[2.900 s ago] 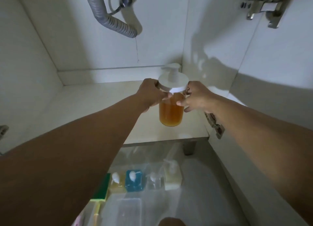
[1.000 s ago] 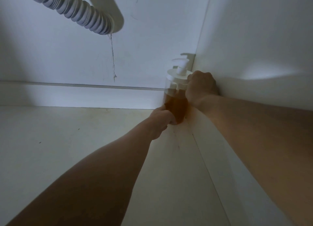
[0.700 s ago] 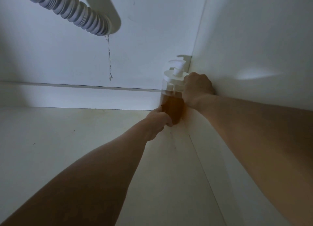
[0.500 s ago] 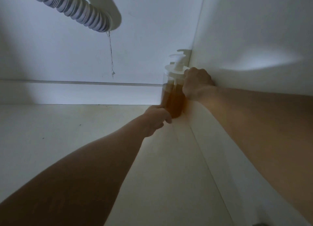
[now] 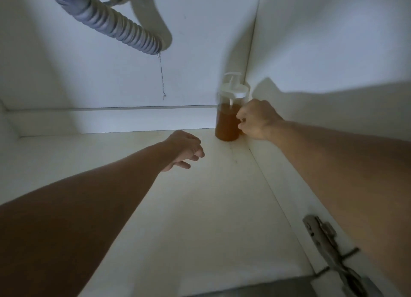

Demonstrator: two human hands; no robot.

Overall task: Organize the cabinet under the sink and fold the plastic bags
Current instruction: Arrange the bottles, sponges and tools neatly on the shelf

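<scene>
Amber soap dispenser (image 5: 229,116) upright on cabinet floor (image 5: 200,218), far right corner, placed. Right hand (image 5: 255,120) curled beside it, contact unclear; left hand (image 5: 184,149) loose, holding nothing. No plastic bags visible; folding presumably left.

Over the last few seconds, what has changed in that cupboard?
The pump bottle was carried from the cupboard's front edge into the back right corner and now stands there. The left hand has let go and drawn back, fingers loose. The right hand stays at the bottle's side, fingers curled; whether it still grips is unclear. The hose hangs as before.
</scene>
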